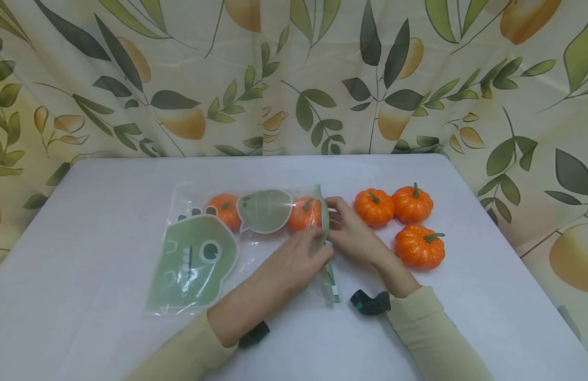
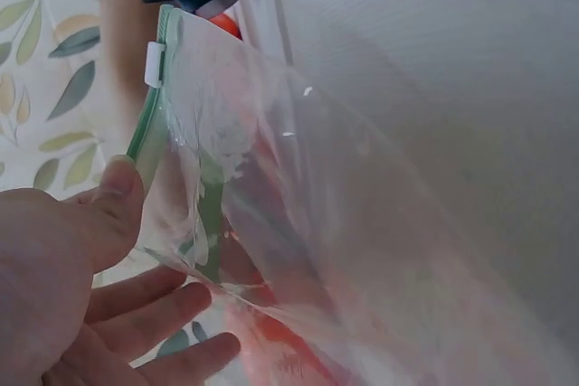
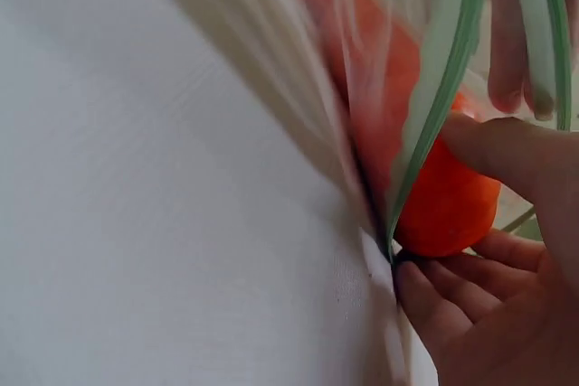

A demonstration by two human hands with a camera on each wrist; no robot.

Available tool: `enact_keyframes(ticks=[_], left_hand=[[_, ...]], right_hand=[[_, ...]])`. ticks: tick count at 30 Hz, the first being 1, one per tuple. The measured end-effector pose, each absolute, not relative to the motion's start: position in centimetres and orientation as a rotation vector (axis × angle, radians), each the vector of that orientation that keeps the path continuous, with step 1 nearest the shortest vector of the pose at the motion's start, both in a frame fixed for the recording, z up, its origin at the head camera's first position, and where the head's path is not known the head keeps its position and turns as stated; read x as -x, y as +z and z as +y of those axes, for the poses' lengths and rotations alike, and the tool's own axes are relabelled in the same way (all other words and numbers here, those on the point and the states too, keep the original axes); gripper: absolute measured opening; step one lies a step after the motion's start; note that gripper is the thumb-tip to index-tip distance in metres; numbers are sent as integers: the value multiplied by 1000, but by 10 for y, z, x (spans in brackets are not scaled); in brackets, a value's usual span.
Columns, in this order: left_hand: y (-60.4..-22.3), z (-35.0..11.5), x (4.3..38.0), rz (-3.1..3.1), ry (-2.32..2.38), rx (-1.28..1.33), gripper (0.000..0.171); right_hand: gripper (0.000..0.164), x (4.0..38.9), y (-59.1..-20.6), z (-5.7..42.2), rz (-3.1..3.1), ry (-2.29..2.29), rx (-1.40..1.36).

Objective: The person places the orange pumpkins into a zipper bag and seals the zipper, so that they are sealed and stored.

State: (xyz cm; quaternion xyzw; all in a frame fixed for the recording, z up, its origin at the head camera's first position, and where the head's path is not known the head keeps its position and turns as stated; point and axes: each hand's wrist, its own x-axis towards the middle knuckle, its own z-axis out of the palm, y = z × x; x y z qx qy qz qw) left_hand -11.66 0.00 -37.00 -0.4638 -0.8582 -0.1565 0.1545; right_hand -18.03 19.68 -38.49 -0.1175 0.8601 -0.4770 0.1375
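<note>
A clear zip bag [image 1: 279, 275] printed with green cartoon shapes lies flat, its green-edged mouth [image 1: 324, 211] facing right. Through the plastic one orange toy pumpkin [image 1: 226, 210] shows at the middle, and a second pumpkin [image 1: 303, 212] sits just inside the mouth. My left hand [image 1: 294, 259] pinches the near part of the green edge; in the left wrist view its thumb presses there beside a white slider [image 2: 155, 64]. At the mouth, my right hand [image 1: 358, 238] grips the second pumpkin, thumb above and fingers below in the right wrist view, where plastic partly covers it.
Right of the bag, three more orange pumpkins [image 1: 374, 207] [image 1: 413, 204] [image 1: 420, 247] rest on the white table [image 1: 84, 254]. Dark wrist-worn devices [image 1: 370, 302] [image 1: 254, 334] sit by both wrists. A leaf-patterned curtain [image 1: 294, 79] hangs behind the table.
</note>
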Motion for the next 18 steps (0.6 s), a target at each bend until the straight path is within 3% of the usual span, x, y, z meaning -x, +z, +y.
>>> enact_keyframes(ticks=[9,18], left_hand=[[-366,-1,112,-2529,-366,1292,28],[-368,-3,101,-2759,-30,1158,35]], right_hand=[[58,178,-387,196,2615,-1136,477],[65,178,-389,196,2740,-1060,426]])
